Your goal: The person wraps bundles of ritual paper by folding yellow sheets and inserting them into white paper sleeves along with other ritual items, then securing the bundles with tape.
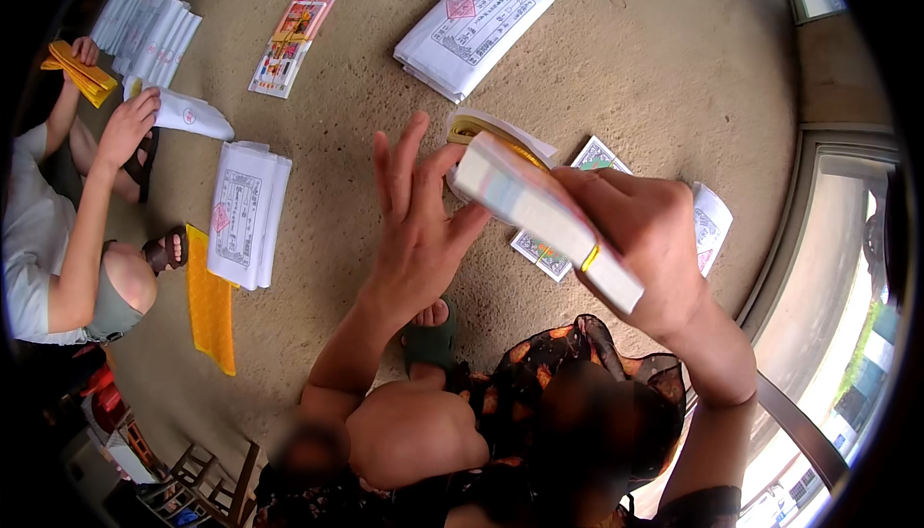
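Note:
My right hand (642,239) grips a thick bundle of paper notes (556,228), held by a yellow band and tilted over the ground. Below its far end is a white paper packet (509,124), its mouth showing folded yellow paper (469,126) inside. My left hand (426,232) holds the packet's left side between thumb and index finger, the other fingers spread. The bundle hides much of the packet. Partly under my right hand lie banded green-and-white printed notes (541,255), and another printed white packet (711,225) shows beyond the wrist.
A printed white paper stack (473,30) and a banded colourful bundle (292,44) lie ahead. At left, another person's hand (133,120) touches a white packet (191,113), the other holding yellow paper (83,77). Another white stack (249,214) overlaps yellow paper (209,311). A door frame (787,217) bounds the right.

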A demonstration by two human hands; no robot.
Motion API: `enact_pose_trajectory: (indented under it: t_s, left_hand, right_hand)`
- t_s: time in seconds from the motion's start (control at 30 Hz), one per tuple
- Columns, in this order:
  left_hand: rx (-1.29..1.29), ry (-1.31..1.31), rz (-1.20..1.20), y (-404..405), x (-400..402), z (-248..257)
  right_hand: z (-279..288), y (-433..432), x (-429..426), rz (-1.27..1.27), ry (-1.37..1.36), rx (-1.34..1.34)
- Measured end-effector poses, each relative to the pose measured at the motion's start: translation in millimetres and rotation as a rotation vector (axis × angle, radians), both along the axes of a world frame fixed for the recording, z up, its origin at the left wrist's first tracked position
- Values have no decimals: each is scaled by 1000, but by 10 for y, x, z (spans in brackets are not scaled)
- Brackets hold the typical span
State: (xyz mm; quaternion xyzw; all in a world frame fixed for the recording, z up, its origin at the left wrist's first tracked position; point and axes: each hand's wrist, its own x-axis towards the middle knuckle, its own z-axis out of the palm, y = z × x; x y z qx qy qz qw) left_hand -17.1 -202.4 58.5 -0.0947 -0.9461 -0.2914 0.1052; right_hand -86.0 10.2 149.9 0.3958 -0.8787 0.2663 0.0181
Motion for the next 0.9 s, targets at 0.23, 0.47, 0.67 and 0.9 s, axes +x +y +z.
enact_pose_trajectory:
  t_s: [0.23,0.47,0.67,0.9]
  left_hand:
    - [-13,87,-22,-61,44,-100]
    - [237,-91,-83,-102,37,-78]
    - [13,-21,-112,-13,-17,120]
    - [-275,171,-339,-200,-132,269]
  right_hand:
    - [-105,63,126,-51,55,-53]
    - [-79,42,198,-40,99,-42]
    - [11,37,246,-10,27,3]
    - [55,47,53,-6,-401,-128]
